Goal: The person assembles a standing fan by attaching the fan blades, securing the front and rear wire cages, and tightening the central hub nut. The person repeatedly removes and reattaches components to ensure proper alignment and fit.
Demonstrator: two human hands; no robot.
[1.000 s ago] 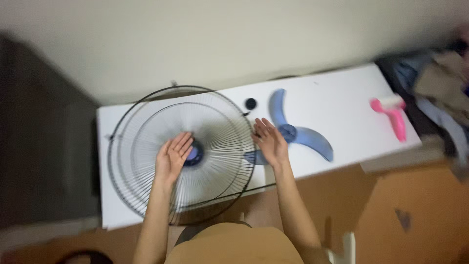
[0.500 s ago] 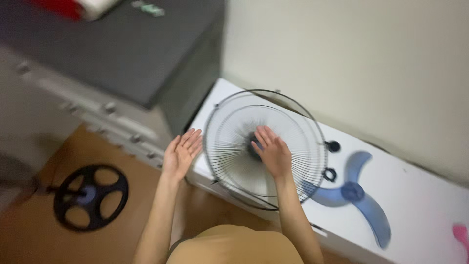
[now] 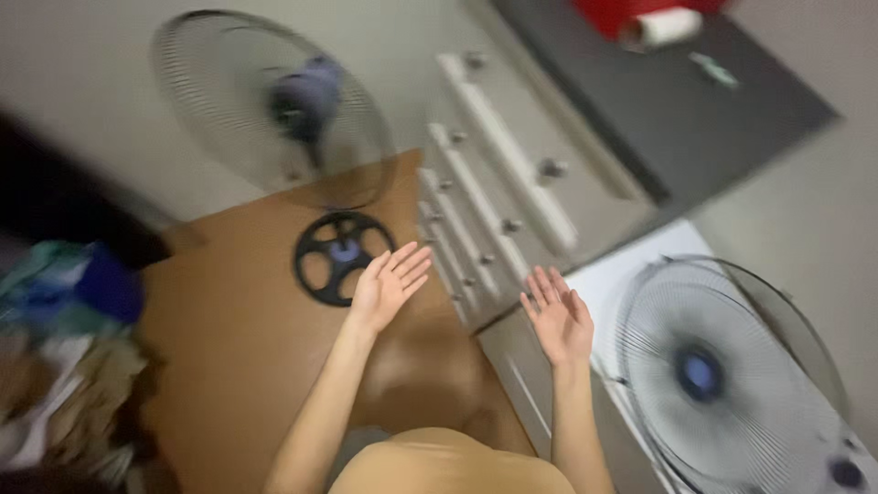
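Observation:
My left hand point(image 3: 389, 285) is open, palm up, held in the air above the brown floor and close to a black round fan base point(image 3: 341, 255). My right hand point(image 3: 560, 316) is also open and holds nothing, hovering over the edge of a grey chest of drawers point(image 3: 512, 192). A wire fan grille point(image 3: 722, 370) with a blue centre lies on the white table point(image 3: 608, 279) to the right of my right hand. A standing fan head point(image 3: 274, 105) with a wire guard is at the far left, behind the base. The view is blurred.
A dark top point(image 3: 677, 101) on the chest carries a red object point(image 3: 622, 14) and a white roll point(image 3: 663, 27). A pile of clothes and bags point(image 3: 64, 348) lies at the left on the brown floor point(image 3: 229, 357). A small black knob point(image 3: 846, 473) sits on the table at bottom right.
The view has swung left, from the table to the floor and drawers. My right hand has come off the grille's centre. Both hands are now lifted, open, away from the grille.

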